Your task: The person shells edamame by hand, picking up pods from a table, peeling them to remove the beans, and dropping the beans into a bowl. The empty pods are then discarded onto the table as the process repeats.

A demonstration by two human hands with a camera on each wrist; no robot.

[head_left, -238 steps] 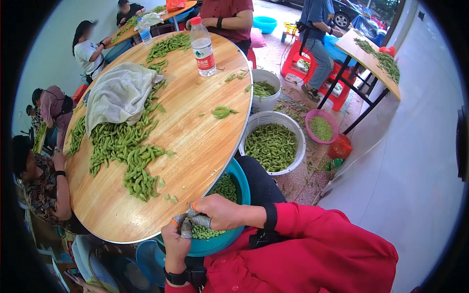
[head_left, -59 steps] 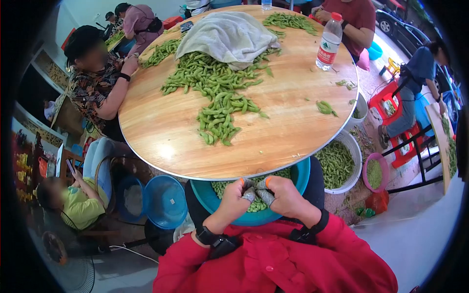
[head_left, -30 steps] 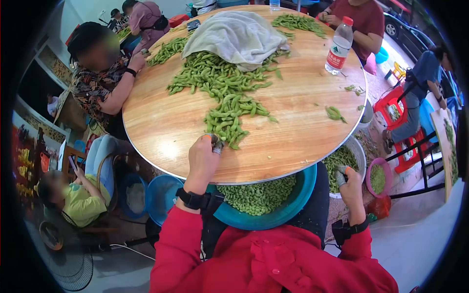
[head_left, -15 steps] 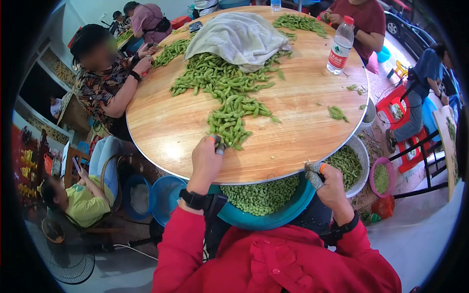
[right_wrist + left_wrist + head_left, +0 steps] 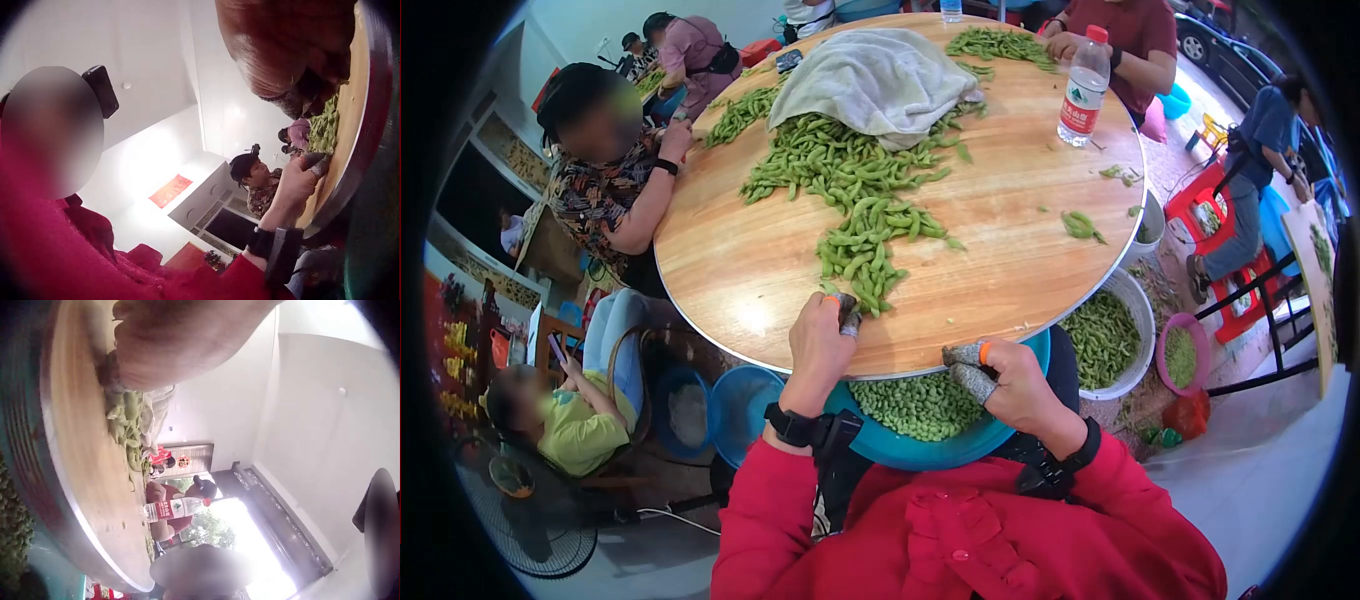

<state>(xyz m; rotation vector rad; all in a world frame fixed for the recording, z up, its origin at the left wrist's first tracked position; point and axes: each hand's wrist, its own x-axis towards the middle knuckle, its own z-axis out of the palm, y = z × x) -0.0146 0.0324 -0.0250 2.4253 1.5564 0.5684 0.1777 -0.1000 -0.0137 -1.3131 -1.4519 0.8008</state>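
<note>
At the near tip of a heap of green pods [image 5: 866, 245] on the round wooden table [image 5: 740, 300], the left hand [image 5: 822, 335] has its grey-wrapped fingertips touching or beside the last pods. Whether a pod is between them is hidden. The right hand [image 5: 1030, 395] hovers over the right part of a teal basin [image 5: 990, 440] of shelled beans [image 5: 925, 408]; its wrapped thumb and forefinger stand slightly apart near the table edge, with no pod visible between them. In the right wrist view the left hand [image 5: 295, 187] lies low at the table; the right hand [image 5: 281, 56] looms close.
A grey cloth [image 5: 885, 85] covers part of the heap, and a red-capped bottle [image 5: 1084, 90] stands right of it. Beside the basin, a white basket [image 5: 1145, 345] of pods and a pink bowl [image 5: 1197, 370] are on the floor. Several people sit around.
The right hand went from the basin out to the white basket, then came back left over the basin. The left hand moved from the basin to the near pods and remains there.
</note>
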